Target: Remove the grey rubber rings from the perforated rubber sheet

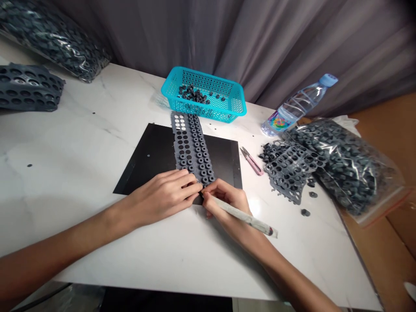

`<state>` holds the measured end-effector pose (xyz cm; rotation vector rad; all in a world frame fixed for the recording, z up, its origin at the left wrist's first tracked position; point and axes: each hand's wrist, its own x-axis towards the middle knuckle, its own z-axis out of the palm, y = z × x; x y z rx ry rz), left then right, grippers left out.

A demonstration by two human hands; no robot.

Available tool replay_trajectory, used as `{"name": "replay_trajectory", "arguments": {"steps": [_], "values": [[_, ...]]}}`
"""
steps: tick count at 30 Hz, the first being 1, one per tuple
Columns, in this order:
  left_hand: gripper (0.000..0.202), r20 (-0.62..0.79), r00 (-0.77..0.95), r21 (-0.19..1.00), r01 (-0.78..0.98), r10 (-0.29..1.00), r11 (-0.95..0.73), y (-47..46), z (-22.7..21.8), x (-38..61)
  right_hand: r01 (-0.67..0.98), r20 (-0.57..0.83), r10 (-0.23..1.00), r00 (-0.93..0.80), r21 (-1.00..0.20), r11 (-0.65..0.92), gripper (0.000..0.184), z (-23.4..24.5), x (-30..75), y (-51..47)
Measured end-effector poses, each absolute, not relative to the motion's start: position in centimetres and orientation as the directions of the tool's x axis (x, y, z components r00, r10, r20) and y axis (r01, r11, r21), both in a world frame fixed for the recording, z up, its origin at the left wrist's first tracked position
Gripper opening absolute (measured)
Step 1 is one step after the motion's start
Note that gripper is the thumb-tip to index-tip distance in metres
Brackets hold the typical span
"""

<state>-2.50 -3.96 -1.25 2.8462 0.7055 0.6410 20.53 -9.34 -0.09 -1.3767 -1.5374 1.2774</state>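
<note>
A long grey rubber strip [191, 151] with rows of round holes and ring-shaped parts lies on a black mat [149, 151]. Several holes at its far left are empty, and small dark rings fill the right-hand rows. My left hand [170, 190] rests over the strip's near end, fingers bent and pressed on it. Close beside those fingertips, my right hand [224, 199] grips a pen-like tool [250, 219] with a pale wrapped handle. The tool's tip meets the strip's near edge, where my fingers partly hide it.
Behind the strip stands a turquoise basket [208, 110] with small dark rubber parts. Pink-handled snips [252, 161], a perforated rubber scrap [289, 169], a water bottle [297, 106] and a bag of dark parts [351, 169] are at right. Another full bag [55, 39] and a holed sheet [29, 89] lie far left.
</note>
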Motion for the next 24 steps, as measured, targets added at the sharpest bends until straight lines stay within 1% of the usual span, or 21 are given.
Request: {"name": "replay_trajectory", "arguments": {"steps": [5, 7, 8, 9, 11, 12, 13, 14, 17, 19, 22, 24], "values": [[0.017, 0.399, 0.798, 0.213, 0.399, 0.452, -0.892, -4.1, -1.4, -2.3, 0.302, -0.080, 0.975, -0.207, -0.953, -0.014, 0.015, 0.2, 20.4, -9.3], [0.019, 0.427, 0.800, 0.206, 0.368, 0.421, -0.907, -4.3, -1.4, -2.2, 0.321, -0.048, 0.975, -0.219, -0.947, 0.026, 0.014, 0.3, 20.3, -9.3], [0.020, 0.449, 0.787, 0.236, 0.352, 0.423, -0.906, -4.4, -1.4, -2.1, 0.344, -0.028, 0.975, -0.220, -0.938, 0.051, 0.014, 0.3, 20.3, -9.3], [0.020, 0.474, 0.751, 0.307, 0.348, 0.459, -0.886, -4.6, -1.3, -2.1, 0.373, -0.011, 0.976, -0.219, -0.925, 0.074, 0.013, 0.3, 20.2, -9.3], [0.014, 0.478, 0.609, 0.531, 0.374, 0.633, -0.761, -4.7, -1.1, -2.0, 0.426, 0.004, 0.978, -0.211, -0.900, 0.096, 0.013, 0.3, 20.1, -9.5], [0.011, 0.439, 0.527, 0.637, 0.389, 0.728, -0.666, -4.7, -0.9, -2.0, 0.439, 0.003, 0.979, -0.202, -0.894, 0.093, 0.012, 0.2, 20.1, -9.5], [0.010, 0.381, 0.467, 0.715, 0.397, 0.798, -0.575, -4.6, -0.7, -2.0, 0.439, -0.003, 0.981, -0.194, -0.894, 0.084, 0.011, 0.1, 20.1, -9.6], [0.011, 0.323, 0.444, 0.764, 0.400, 0.836, -0.507, -4.5, -0.5, -2.1, 0.425, -0.012, 0.982, -0.186, -0.903, 0.070, 0.011, 0.0, 20.1, -9.7], [0.013, 0.178, 0.519, 0.825, 0.384, 0.836, -0.414, -4.2, -0.2, -2.4, 0.336, -0.071, 0.985, -0.159, -0.942, -0.013, 0.010, -0.4, 20.5, -9.8], [0.014, 0.110, 0.551, 0.855, 0.371, 0.827, -0.362, -4.1, -0.2, -2.7, 0.253, -0.101, 0.983, -0.153, -0.966, -0.060, 0.010, -0.6, 20.8, -9.8], [0.014, 0.083, 0.574, 0.870, 0.358, 0.815, -0.340, -4.0, -0.4, -3.1, 0.152, -0.088, 0.986, -0.143, -0.986, -0.066, 0.013, -0.7, 21.0, -9.8], [0.013, 0.088, 0.592, 0.863, 0.356, 0.801, -0.358, -4.0, -0.6, -3.2, 0.145, -0.079, 0.986, -0.146, -0.988, -0.057, 0.015, -0.7, 21.0, -9.7]]}}
